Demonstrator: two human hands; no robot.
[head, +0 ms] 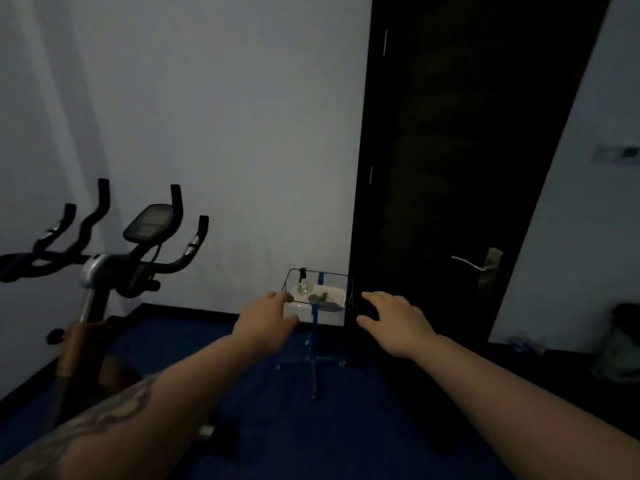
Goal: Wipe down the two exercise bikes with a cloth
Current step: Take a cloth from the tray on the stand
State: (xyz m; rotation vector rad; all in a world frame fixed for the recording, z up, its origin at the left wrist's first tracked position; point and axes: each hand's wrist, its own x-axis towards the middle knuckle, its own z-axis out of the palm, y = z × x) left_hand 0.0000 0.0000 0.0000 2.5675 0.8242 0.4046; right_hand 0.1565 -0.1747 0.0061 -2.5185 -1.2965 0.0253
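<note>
A dim room is seen from head height, looking forward and down. Two bare forearms are stretched ahead. The left hand (265, 318) and the right hand (393, 322) are both open, fingers spread, and nothing is held in either.

Between and just beyond the hands, a small wire-rimmed tray (346, 292) is mounted on a thin blue stand (314, 344) that rests on a dark blue floor (346, 438). On the tray a crumpled grey cloth (320, 297) is seen, with a small clear pump bottle (303, 284) just beside it to the left. The cloth is not yet touched, so the wiping is judged not to have begun.

The stand looks light and narrow-footed. It is judged that it could be tipped, or the bottle knocked over, if the tray rim is bumped by a hand or the cloth is dragged out sideways. In such low light the cloth could also be misjudged and missed.

To the left, one exercise bike (100, 268) is seen, with black curved handlebars and a tilted console (149, 223); a second bike cannot be made out with certainty. A dark closed door (450, 150) with a metal lever handle (472, 265) fills the right side, close behind the stand. A dark bag-like shape (620, 344) is seen on the floor at far right, too blurred to identify.
</note>
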